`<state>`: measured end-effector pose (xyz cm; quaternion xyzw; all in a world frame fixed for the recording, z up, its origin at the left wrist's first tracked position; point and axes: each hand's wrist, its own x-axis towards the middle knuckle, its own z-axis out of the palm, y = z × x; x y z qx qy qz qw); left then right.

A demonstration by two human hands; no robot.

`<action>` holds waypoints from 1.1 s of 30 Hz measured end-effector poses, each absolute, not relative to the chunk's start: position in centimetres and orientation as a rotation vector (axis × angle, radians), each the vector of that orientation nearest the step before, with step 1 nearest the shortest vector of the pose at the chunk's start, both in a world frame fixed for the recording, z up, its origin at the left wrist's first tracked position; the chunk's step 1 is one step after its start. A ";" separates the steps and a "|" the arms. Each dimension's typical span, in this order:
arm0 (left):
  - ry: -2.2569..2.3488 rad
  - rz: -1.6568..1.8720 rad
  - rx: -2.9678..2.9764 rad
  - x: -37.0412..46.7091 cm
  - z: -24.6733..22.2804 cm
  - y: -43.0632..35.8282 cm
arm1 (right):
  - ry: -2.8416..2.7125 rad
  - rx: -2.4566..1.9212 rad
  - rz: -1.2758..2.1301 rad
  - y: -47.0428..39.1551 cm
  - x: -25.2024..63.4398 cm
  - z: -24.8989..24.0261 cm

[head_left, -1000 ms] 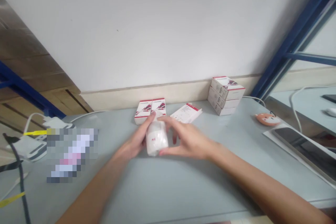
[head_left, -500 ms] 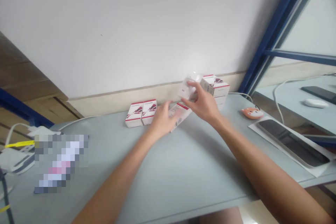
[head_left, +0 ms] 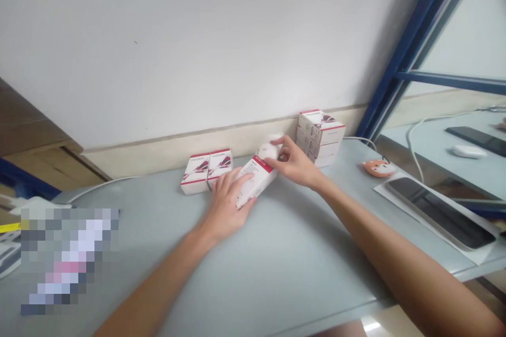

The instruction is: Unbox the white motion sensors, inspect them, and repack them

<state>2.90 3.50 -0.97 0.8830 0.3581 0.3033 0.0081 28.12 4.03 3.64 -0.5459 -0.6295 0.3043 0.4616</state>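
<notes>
My left hand [head_left: 227, 208] is closed around the lower end of a small white box with a red band [head_left: 256, 175], tilted above the grey table. At the box's upper end, my right hand [head_left: 297, 164] pinches a white item in clear plastic [head_left: 269, 150]. The item's lower part meets the box's end; whether it is partly inside, I cannot tell. Just left of my left hand lie two matching boxes [head_left: 196, 171] side by side. Beyond my right hand stands a stack of similar boxes [head_left: 316, 134].
An orange fox-faced pouch [head_left: 378, 167] and a dark phone [head_left: 440, 210] on white paper lie at the right. A blue metal frame with a mirror [head_left: 454, 52] rises behind them. White cables and a pixelated item [head_left: 71, 260] are at the left. The wall closes off the back.
My right hand has brought the plastic-wrapped item down and left to the box's upper end. My left hand has shifted lower along the box, which is now raised and shows its printed side.
</notes>
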 end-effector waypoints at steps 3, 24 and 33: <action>1.140 1.071 2.728 2.8 -1.0 3.4 | -1.545 -1.272 0.721 3.5 26.9 3.5; 1.271 1.391 2.597 3.3 -0.7 2.6 | -1.338 -1.245 0.826 2.4 24.7 4.4; 1.051 1.341 2.872 3.0 -0.5 2.1 | -1.677 -1.211 0.757 2.5 26.0 4.9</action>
